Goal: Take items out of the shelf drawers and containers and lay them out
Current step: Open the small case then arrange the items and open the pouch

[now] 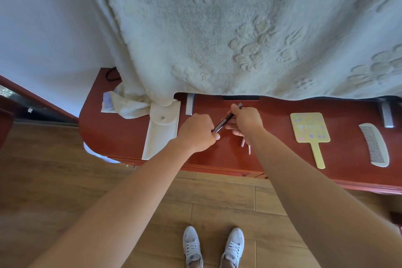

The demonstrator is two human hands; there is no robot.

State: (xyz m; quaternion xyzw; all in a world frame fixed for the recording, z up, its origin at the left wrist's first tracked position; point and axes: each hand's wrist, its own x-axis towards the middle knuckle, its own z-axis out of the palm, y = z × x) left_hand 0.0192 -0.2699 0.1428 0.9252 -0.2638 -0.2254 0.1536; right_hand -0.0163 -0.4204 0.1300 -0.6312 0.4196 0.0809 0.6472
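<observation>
Over the red-brown tabletop (121, 135), both hands grip one dark slim brush (226, 120). My left hand (199, 131) is closed on its near end. My right hand (247, 119) is closed on its far end, and that hand also holds other thin pink-handled brushes (245, 146) whose ends stick out below it. A white snap-button pouch (162, 132) lies flat just left of my left hand. A yellow hand mirror (311, 131) and a pale comb (375, 144) lie laid out on the right.
A cream blanket (239, 28) hangs over something standing at the back of the table, hiding it down to its grey metal feet (189, 104). A crumpled cloth (128, 103) and a black cord (112, 75) lie at the back left. Wooden floor lies below the table's front edge.
</observation>
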